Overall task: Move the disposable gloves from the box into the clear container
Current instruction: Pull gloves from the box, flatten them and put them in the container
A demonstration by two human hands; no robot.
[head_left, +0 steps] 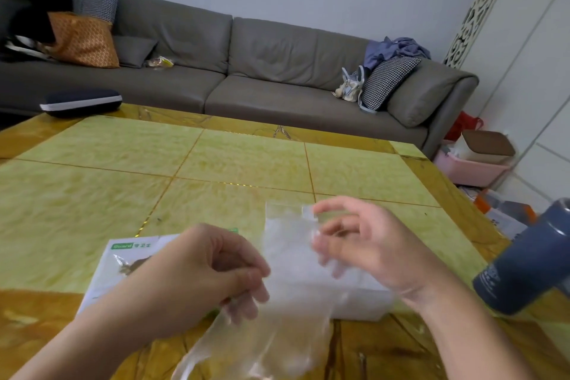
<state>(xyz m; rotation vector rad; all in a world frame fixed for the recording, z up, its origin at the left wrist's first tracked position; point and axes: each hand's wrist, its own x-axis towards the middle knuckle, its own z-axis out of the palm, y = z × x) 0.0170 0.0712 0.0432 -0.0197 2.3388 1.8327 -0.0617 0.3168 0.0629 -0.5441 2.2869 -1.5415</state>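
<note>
Plastic film fills the near foreground: a clear disposable glove [290,302] hangs stretched between both hands above the bench [216,163]. The left hand [197,274] has its fingers curled in a closed grip on the glove's lower left part, the sheet trailing down toward the bottom edge of the view. The right hand [364,244] pinches the glove's upper edge between thumb and forefinger, its other fingers loosely bent behind the film.

Just beneath the hands, the clear container [364,299] sits on the bench, seen partly through the glove; whether it holds any gloves cannot be told. Left of it lies the white glove box [123,268] with a green label, partly hidden by the left hand. At the right edge a dark grey bottle [530,262] appears tilted in the wide-angle view.

Farther off, a dark case [81,102] with a white rim rests at the bench's far left corner. Beyond that stands a grey sofa [246,71] carrying an orange cushion [83,40], a checked cushion [388,80] and crumpled blue clothing [394,49]. A pink basket [468,170] sits on the floor at right.
</note>
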